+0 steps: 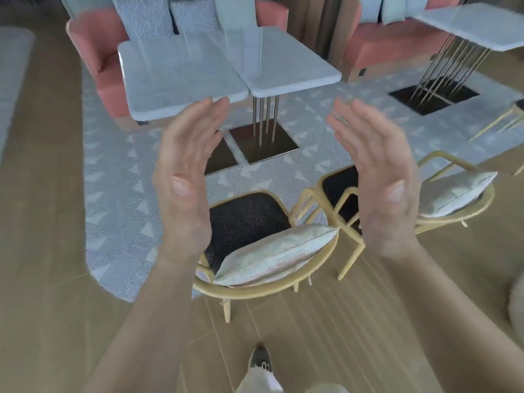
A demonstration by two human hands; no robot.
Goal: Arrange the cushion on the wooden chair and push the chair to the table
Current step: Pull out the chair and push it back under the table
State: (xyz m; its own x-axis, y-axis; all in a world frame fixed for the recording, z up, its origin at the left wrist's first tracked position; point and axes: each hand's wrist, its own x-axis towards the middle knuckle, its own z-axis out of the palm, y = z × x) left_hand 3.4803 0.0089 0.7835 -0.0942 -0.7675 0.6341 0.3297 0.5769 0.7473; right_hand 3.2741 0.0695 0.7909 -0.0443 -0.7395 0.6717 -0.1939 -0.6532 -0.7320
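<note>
A pale cushion (275,256) lies tilted against the curved back rail of a light wooden chair (326,276) with a dark seat (243,219). The chair stands on the rug's edge, some way short of two grey marble-top tables (181,78). My left hand (184,177) and my right hand (380,177) are both raised in front of me above the chair, palms facing each other, fingers apart, holding nothing. Neither hand touches the chair or the cushion.
A second wooden chair (459,214) with its own cushion (453,191) stands just to the right. Pink sofas (96,52) with patterned pillows sit behind the tables. Another table (479,26) is at the far right. My shoe (259,360) is on the wooden floor.
</note>
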